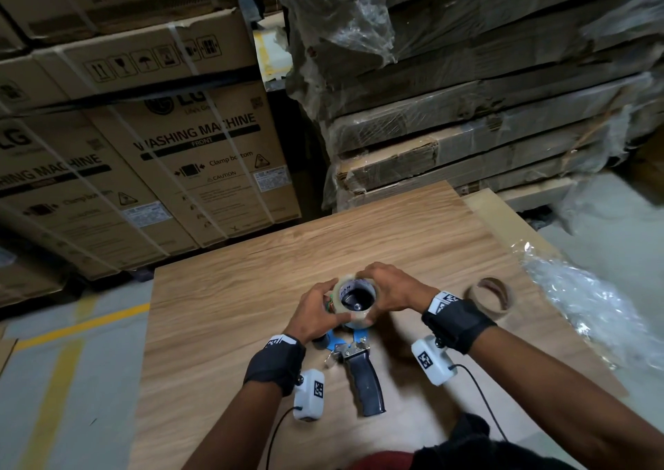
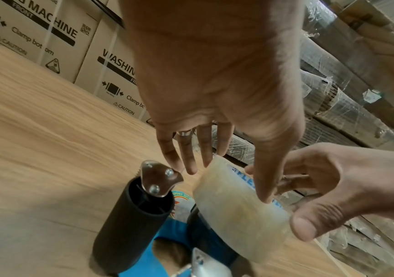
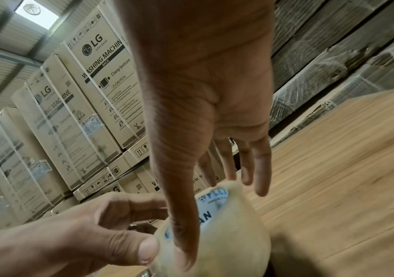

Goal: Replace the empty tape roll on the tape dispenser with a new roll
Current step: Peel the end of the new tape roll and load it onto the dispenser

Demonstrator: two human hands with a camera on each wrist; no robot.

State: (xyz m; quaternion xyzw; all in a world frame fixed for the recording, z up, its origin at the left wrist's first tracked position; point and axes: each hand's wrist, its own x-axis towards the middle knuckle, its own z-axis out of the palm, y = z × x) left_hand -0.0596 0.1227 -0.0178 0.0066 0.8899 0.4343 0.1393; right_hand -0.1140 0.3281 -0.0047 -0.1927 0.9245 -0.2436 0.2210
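The new clear tape roll (image 1: 354, 299) is held hole-up between both hands, over the dark hub of the blue tape dispenser (image 1: 339, 340). The dispenser lies on its side on the wooden table (image 1: 233, 326), its black handle (image 1: 366, 387) pointing toward me. My left hand (image 1: 316, 313) grips the roll's left side and my right hand (image 1: 390, 288) grips its right and far side. In the left wrist view the roll (image 2: 238, 211) sits tilted over the hub, beside the dispenser's black roller (image 2: 132, 215). The right thumb presses the roll (image 3: 229, 236) rim.
An empty cardboard tape core (image 1: 490, 295) lies on the table to the right of my hands. Crumpled clear plastic wrap (image 1: 589, 304) hangs over the table's right edge. Stacked washing machine cartons (image 1: 161, 153) and wrapped flat packs (image 1: 467, 110) stand behind the table.
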